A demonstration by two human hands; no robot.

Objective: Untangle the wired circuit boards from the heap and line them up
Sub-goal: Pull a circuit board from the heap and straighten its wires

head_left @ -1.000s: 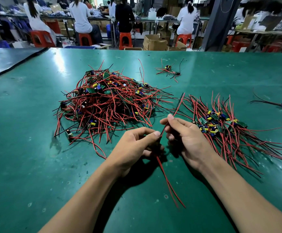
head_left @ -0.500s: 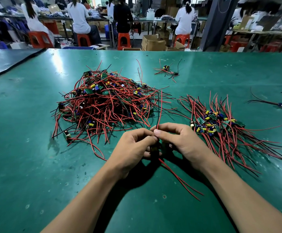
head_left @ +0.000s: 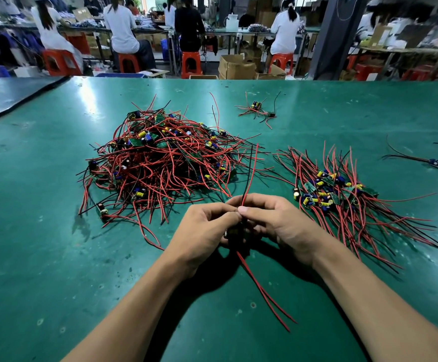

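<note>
- Right hand [head_left: 278, 220] has closed in on the left hand [head_left: 204, 228] since a second ago; thumbs now nearly touch. Upper wires [head_left: 249, 173] have swung from a rightward lean to near upright.
- Grip: both hands are closed on one piece. Left fingers are curled round the small board [head_left: 231, 233], which is mostly hidden. Right thumb and forefinger pinch the upper wires just above it.
- Lower wires [head_left: 262, 288], two red ones, trail from under the hands toward the person and slightly right, and look to lie loose on the table [head_left: 42, 257].
- Held piece's long axis runs far-to-near, about straight away from the person.
- Key relation: the sorted row [head_left: 343, 205] lies to the right of the hands, nearer the right hand. Its boards sit in a band and its wires fan far-left to near-right, so the held piece probably needs a small clockwise turn to match.
- Heap [head_left: 160, 163] sits far-left, its near fringe just beyond the left knuckles.
- Upper wire tips overlap the heap's right fringe in view; whether they still touch it can't be told. Judgement: lift clear before going right.
- Room: bare table between the hands and the row's left edge, and more on the near side. The table's near edge is out of view.
- Stray pieces: a small bunch [head_left: 257, 109] at the far side and a single piece [head_left: 432, 161] far right, both well apart from the hands' likely path.
</note>
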